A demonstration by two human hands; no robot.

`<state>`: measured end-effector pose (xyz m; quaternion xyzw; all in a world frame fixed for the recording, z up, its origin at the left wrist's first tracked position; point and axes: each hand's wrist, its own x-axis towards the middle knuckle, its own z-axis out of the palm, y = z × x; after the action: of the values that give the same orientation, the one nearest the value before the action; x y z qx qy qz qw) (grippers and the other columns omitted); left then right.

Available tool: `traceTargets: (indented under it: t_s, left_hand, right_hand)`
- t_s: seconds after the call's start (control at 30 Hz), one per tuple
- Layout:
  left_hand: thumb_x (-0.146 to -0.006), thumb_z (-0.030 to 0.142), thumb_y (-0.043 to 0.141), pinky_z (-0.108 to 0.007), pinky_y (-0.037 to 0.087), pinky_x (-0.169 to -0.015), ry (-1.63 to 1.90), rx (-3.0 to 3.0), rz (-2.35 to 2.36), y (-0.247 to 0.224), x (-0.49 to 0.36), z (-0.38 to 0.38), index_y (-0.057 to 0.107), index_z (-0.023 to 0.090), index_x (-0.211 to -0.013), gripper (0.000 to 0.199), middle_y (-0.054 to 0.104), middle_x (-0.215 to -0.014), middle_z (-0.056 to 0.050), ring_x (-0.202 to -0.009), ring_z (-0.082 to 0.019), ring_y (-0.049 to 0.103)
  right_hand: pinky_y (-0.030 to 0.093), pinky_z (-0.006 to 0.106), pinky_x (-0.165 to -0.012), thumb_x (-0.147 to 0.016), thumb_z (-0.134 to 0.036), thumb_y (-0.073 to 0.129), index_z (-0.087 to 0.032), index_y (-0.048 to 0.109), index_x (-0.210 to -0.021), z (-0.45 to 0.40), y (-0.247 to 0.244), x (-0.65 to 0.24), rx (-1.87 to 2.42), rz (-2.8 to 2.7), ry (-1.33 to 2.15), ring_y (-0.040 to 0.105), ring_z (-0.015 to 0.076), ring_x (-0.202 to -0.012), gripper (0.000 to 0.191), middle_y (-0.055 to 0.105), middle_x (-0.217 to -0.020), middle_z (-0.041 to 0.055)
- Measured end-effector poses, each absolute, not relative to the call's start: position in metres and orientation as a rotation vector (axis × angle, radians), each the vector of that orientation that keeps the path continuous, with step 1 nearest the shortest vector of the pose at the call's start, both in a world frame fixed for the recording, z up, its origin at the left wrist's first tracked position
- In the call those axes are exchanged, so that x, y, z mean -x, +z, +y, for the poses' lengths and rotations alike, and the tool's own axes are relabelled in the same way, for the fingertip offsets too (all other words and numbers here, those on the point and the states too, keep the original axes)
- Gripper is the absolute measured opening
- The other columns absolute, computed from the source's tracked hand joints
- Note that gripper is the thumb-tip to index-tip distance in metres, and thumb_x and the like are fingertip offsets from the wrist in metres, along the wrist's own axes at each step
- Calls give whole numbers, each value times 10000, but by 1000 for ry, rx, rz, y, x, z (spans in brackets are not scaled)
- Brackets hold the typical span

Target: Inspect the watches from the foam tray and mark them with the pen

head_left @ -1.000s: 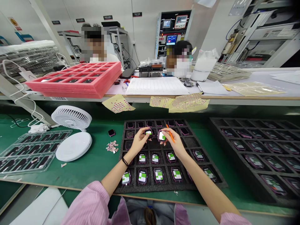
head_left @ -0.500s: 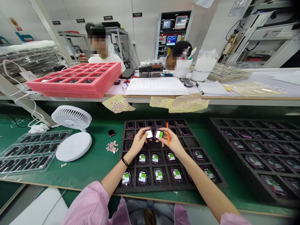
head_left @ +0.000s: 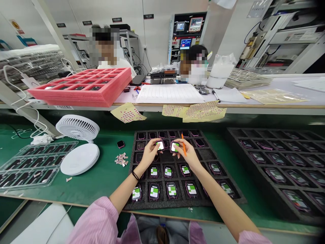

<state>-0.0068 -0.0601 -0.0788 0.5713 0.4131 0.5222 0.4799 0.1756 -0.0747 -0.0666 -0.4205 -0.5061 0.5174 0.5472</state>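
My left hand [head_left: 150,152] pinches a small square smartwatch body [head_left: 160,145] with a purple rim and a white-and-green face. My right hand [head_left: 187,153] holds a similar watch body [head_left: 175,147] between its fingertips, with an orange pen [head_left: 184,149] tucked in the same fingers. Both hands hover over a black foam tray [head_left: 204,154], a small gap between the two watch bodies. Rows of similar watch bodies with green labels [head_left: 154,191] sit in the tray pockets nearest me. A dark empty pocket lies under my hands.
A second black foam tray [head_left: 279,169] of labelled watch bodies lies to the right. To the left are a white fan [head_left: 77,128], its round base [head_left: 80,158], a clear plastic tray [head_left: 34,166] and loose small pieces [head_left: 121,159]. Beyond, a pink foam tray [head_left: 81,88] and two seated co-workers [head_left: 106,47] share the bench.
The two watch bodies have moved slightly apart since half a second ago, after coming closer together. The orange pen now leans a little more.
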Motion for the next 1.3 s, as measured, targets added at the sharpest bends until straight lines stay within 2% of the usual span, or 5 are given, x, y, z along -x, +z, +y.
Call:
traceTargets:
  t_s: [0.27, 0.63, 0.8, 1.03, 1.3]
  left_hand:
    - [-814, 437, 585, -176, 413, -424, 1279, -1376, 1038, -77, 7, -61, 608, 172, -927, 288, 606, -812, -21, -590, -100, 537]
    - [-764, 248, 658, -185, 450, -576, 1173, -1607, 974, -89, 6, -60, 519, 196, -1165, 427, 570, -1169, -83, -811, -124, 585]
    - [-769, 299, 658, -207, 502, -598, 1225, -1460, 981, -85, 5, -60, 539, 176, -1077, 352, 601, -991, -52, -742, -112, 571]
    - [-754, 472, 649, -147, 423, -406, 1303, -1321, 1064, -78, 7, -59, 588, 169, -893, 339, 578, -802, -11, -597, -86, 513]
    - [-796, 449, 612, -175, 463, -473, 1250, -1361, 999, -78, 6, -61, 593, 173, -985, 335, 590, -856, -22, -629, -92, 526]
  right_hand:
    - [405, 196, -375, -582, -290, 817, -236, 564, -986, -76, -65, -173, 958, -1252, 1310, 657, 161, -618, 480, 638, -896, 22]
    - [338, 215, -341, -682, -444, 740, -207, 607, -830, -76, -63, -177, 1081, -1114, 1171, 499, 83, -387, 310, 573, -643, -35]
    - [384, 235, -362, -625, -420, 785, -222, 603, -831, -77, -61, -174, 1055, -1153, 1205, 444, 79, -391, 339, 555, -631, -44]
    - [507, 273, -496, -588, -342, 817, -236, 570, -906, -78, -62, -173, 964, -1281, 1231, 556, 131, -561, 416, 599, -757, -10]
    - [530, 286, -564, -590, -296, 816, -245, 571, -928, -78, -63, -173, 932, -1272, 1278, 581, 128, -609, 421, 586, -799, -18]
